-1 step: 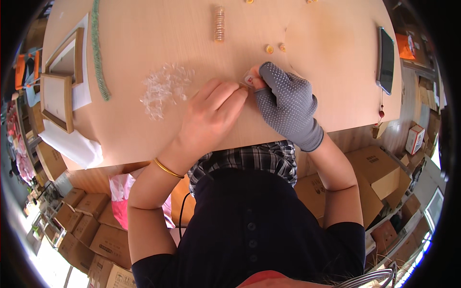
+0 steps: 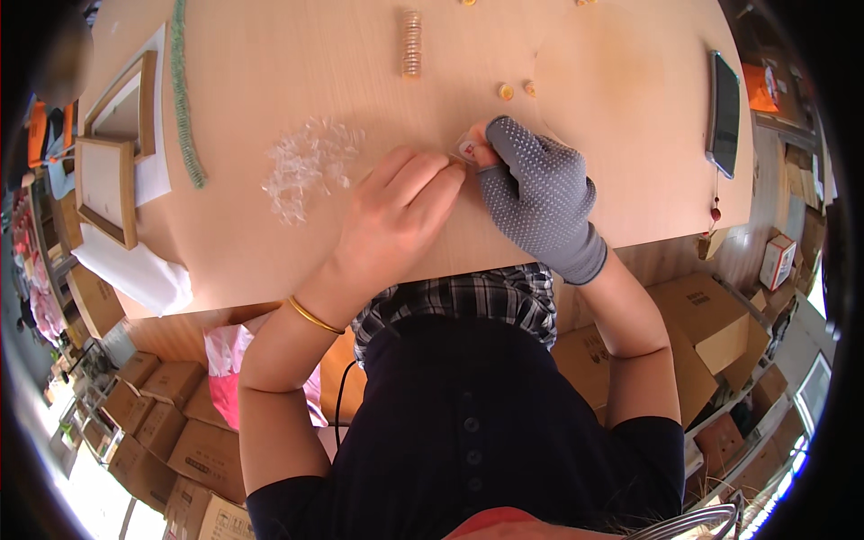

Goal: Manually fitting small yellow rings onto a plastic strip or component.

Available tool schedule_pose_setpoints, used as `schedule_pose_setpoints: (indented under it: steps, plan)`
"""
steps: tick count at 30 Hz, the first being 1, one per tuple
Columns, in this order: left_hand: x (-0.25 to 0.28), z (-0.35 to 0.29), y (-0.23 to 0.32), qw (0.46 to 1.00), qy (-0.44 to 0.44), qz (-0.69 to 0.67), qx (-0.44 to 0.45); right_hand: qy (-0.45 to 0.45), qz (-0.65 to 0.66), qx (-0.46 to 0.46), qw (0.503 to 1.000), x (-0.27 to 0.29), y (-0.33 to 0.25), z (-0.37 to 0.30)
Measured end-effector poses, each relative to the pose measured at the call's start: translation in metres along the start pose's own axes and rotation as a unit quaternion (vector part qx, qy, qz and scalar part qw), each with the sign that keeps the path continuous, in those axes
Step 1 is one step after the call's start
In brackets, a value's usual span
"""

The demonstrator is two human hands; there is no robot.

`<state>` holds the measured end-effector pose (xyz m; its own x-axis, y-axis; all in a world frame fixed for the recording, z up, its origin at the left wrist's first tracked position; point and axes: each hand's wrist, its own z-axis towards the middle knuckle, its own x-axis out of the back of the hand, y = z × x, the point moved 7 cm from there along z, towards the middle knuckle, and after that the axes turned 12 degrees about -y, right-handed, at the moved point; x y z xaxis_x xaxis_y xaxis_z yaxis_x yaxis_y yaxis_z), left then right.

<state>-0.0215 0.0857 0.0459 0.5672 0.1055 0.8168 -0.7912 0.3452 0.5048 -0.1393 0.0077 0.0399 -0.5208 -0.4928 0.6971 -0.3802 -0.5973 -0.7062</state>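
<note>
Well right of the clear plastic heap [image 2: 310, 169], the gloved right hand [image 2: 540, 193] pinches a small white-and-red item [image 2: 467, 148] between fingertips. Left hand [image 2: 400, 202], just right of heap: fingers curled inward; cannot tell whether they hold anything.

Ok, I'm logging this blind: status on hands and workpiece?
Bare left hand: fingers bunched, any hold unclear. Gloved right hand: pinching small white-and-red piece. Transparent plastic pieces heaped left, apart from both hands.
</note>
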Motion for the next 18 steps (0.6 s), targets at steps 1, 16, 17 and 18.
schedule_pose_setpoints:
  steps: [1,16,17,18]
  plan:
    - [-0.0001,-0.0003,-0.0001,1.0,0.001,0.002,0.001,0.001,-0.003,0.001,1.0,0.0,-0.0007,0.0007]
    - [0.0001,0.0001,-0.0007,1.0,-0.001,-0.004,0.006,0.033,0.012,0.005,0.999,-0.0001,0.0036,0.0002]
    - [0.0001,0.0,-0.0006,1.0,-0.002,-0.003,0.005,0.035,0.004,0.008,0.999,-0.0002,0.0026,-0.0001]
    - [0.0,0.0001,-0.0007,1.0,-0.002,-0.002,0.005,0.036,-0.003,0.011,0.999,-0.0002,0.0019,0.0001]
